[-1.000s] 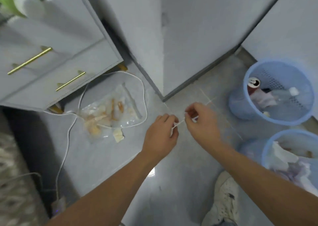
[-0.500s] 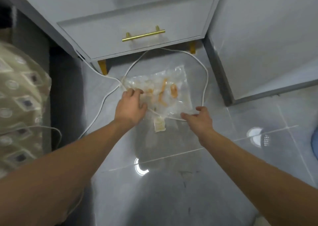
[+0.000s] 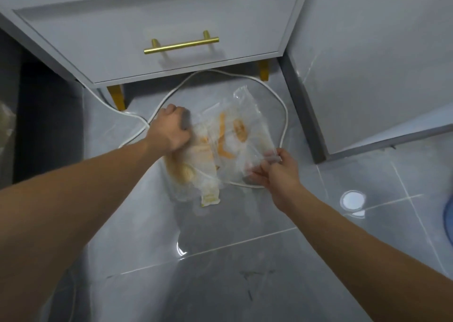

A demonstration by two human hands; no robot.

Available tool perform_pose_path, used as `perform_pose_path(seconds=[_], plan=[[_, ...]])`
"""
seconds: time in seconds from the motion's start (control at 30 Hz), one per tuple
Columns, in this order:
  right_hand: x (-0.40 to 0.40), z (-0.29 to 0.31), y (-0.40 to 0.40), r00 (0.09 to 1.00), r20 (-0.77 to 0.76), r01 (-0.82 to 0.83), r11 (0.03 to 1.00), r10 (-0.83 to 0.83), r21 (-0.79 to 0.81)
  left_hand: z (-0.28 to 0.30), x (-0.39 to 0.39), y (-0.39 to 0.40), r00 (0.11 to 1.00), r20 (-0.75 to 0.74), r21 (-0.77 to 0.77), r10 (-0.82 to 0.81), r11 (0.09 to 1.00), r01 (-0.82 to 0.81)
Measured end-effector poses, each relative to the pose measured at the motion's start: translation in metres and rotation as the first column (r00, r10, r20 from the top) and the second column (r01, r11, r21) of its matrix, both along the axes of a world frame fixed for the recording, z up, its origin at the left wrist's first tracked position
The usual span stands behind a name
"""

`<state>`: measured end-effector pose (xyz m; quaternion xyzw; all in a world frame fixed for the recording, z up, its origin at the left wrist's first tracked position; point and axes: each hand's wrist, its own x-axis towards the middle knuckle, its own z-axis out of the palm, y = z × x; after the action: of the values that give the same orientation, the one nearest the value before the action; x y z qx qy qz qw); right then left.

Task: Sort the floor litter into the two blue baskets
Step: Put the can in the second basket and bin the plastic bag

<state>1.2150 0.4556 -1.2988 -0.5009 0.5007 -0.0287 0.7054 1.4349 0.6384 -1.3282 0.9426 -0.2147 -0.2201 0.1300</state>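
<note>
The clear plastic bag [image 3: 232, 147] lies on the floor [image 3: 245, 272] before the drawer unit [image 3: 157, 27], over a white cable [image 3: 284, 123]. The left hand [image 3: 171, 130] grips its 9 o'clock edge and the right hand [image 3: 272, 172] pinches its 4 o'clock corner, fingers curled. Best lift both ends together, clear of the cable. Its long axis runs from 7 to 1 o'clock.

Glossy grey tiled floor [image 3: 220, 285] — a clear plastic bag [image 3: 228, 145] with orange scraps lies just before the drawer cabinet [image 3: 157, 27], a white cable [image 3: 284, 123] looping around it.
</note>
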Motion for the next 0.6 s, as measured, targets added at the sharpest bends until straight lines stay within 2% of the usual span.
perform_pose_path(seconds=[0.1, 0.2, 0.27, 0.33, 0.47, 0.6], plan=[[-0.012, 0.005, -0.014, 0.998, 0.009, -0.059, 0.998, 0.059, 0.004, 0.0, -0.014, 0.006, 0.994, -0.036, -0.052, 0.104, 0.993, -0.106], [-0.026, 0.008, -0.022, 1.0, 0.014, -0.024, 0.998, 0.024, 0.057, 0.011, -0.035, 0.014, 0.912, -0.308, -0.227, 0.271, 0.91, -0.347], [-0.037, 0.013, -0.022, 0.996, 0.047, 0.073, 0.985, -0.081, 0.155, 0.027, -0.051, 0.027, 0.825, -0.484, -0.333, 0.29, 0.811, -0.481], [-0.05, 0.021, -0.013, 0.995, 0.044, 0.075, 0.968, -0.088, 0.238, 0.043, -0.068, 0.045, 0.746, -0.611, -0.37, 0.264, 0.738, -0.564], [-0.077, 0.062, 0.023, 0.965, -0.079, -0.241, 0.965, 0.25, 0.1, 0.089, -0.11, 0.071, 0.67, -0.694, -0.354, 0.263, 0.685, -0.636], [-0.097, 0.126, 0.047, 0.909, -0.086, -0.406, 0.913, 0.409, 0.049, 0.156, -0.147, 0.093, 0.554, -0.795, -0.351, 0.245, 0.56, -0.75]])
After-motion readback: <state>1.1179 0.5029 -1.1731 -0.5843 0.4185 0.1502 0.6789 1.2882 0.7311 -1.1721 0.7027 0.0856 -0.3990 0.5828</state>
